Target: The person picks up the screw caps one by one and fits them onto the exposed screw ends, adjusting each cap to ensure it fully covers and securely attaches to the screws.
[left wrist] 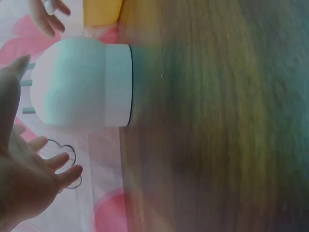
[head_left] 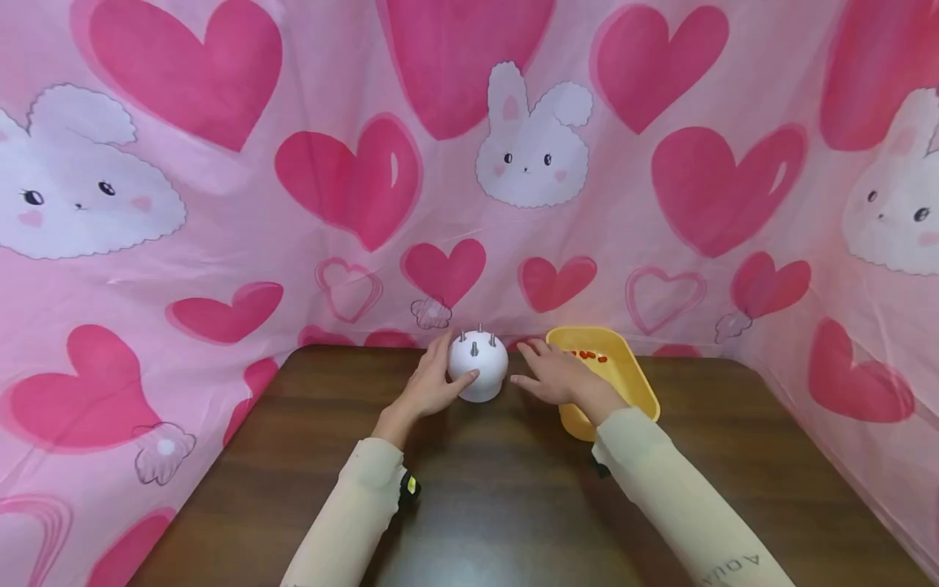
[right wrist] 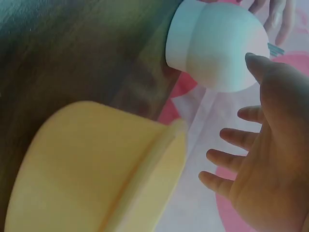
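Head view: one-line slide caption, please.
Left hand beside a white rounded object topped with metal pegs; right hand near a yellow tray holding red pieces, on a brown tabletop.

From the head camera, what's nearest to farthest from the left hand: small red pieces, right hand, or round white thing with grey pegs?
1. Round white thing: right of the left hand.
2. Right hand: past it, rightward.
3. Small red pieces: farther right, in the yellow rectangular tray.

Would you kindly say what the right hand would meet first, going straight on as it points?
Probably the white dome, ahead of the right hand in the head view; depth is unclear, and it might pass by toward the pink cloth.
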### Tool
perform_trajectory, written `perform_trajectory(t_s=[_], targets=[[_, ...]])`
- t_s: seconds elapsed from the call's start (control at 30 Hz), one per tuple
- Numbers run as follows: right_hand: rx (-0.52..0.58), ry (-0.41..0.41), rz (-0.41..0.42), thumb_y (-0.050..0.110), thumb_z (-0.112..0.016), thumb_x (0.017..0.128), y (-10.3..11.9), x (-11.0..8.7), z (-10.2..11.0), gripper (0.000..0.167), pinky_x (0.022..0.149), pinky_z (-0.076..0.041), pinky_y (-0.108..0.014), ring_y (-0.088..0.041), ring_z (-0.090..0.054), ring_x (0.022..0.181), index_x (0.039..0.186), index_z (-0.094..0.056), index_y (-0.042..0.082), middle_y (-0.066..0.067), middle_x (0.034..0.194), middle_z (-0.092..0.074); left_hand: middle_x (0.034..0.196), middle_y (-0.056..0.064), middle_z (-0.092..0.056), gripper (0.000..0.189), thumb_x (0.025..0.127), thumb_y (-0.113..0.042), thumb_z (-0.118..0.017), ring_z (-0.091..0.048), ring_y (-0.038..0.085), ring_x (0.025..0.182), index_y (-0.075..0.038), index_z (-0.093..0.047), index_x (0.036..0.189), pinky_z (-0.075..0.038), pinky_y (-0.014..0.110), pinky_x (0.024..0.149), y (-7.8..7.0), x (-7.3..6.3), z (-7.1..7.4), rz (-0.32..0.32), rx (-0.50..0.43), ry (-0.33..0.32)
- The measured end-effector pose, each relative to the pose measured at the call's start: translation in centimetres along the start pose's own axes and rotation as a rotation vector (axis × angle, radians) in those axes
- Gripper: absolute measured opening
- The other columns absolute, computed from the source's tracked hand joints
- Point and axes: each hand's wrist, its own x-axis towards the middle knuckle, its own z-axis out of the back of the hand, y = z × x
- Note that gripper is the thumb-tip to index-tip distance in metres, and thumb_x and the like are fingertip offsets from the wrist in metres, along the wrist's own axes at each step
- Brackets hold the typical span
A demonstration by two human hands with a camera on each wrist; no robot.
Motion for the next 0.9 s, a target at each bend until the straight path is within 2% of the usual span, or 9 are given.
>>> perform_trajectory(t_s=[0.2,0.33,0.5,0.77,0.9], targets=[[0.019,-0.02,0.014,0.053,-0.06,0.098,-0.5,-0.3,0.7,0.08,0.115,-0.032,-0.064,-0.043,-0.035,0.147,0.16,-0.034,0.008,-0.019,0.162,-0.035,0.167,0.011,-0.019,0.099,0.093,-0.052,-0.067,-0.025,0.036,0.15,-0.013,-0.011,0.165,-0.032,0.065,0.115,0.0,0.5,-1.1,0.025,-0.066,-0.011],[0.085,-0.028,0.02,0.051,-0.062,0.098,-1.3,-0.4,1.3,0.077,0.113,-0.037,-0.06,-0.04,-0.038,0.146,0.159,-0.037,0.01,-0.016,0.162,-0.037,0.169,0.013,-0.011,0.099,0.096,-0.054,-0.061,-0.018,0.038,0.153,-0.01,-0.005,0.165,-0.024,0.064,0.118,0.1,1.1,-1.8,0.057,-0.098,-0.003],[0.151,-0.022,0.044,0.047,-0.064,0.098,-2.2,-0.4,2.2,0.071,0.114,-0.038,-0.058,-0.037,-0.041,0.145,0.156,-0.042,0.011,-0.014,0.158,-0.042,0.17,0.015,-0.005,0.097,0.099,-0.052,-0.057,-0.014,0.04,0.154,-0.006,-0.002,0.164,-0.02,0.064,0.12,-0.1,1.6,-2.3,0.063,-0.114,-0.001],[0.169,-0.023,0.058,0.044,-0.061,0.101,-4.3,-0.4,2.5,0.071,0.116,-0.034,-0.059,-0.039,-0.039,0.145,0.158,-0.037,0.01,-0.017,0.16,-0.04,0.17,0.016,-0.005,0.097,0.1,-0.057,-0.052,-0.016,0.04,0.152,-0.006,-0.002,0.164,-0.022,0.066,0.118,-0.4,1.9,-3.0,0.081,-0.063,0.001],[0.177,-0.046,0.088,0.039,-0.062,0.101,-5.2,-0.3,3.1,0.069,0.115,-0.035,-0.059,-0.039,-0.044,0.142,0.158,-0.037,0.01,-0.019,0.157,-0.043,0.17,0.016,-0.007,0.094,0.101,-0.057,-0.051,-0.017,0.04,0.153,-0.005,-0.004,0.164,-0.023,0.065,0.119,-0.5,2.1,-3.0,0.083,-0.031,-0.003]])
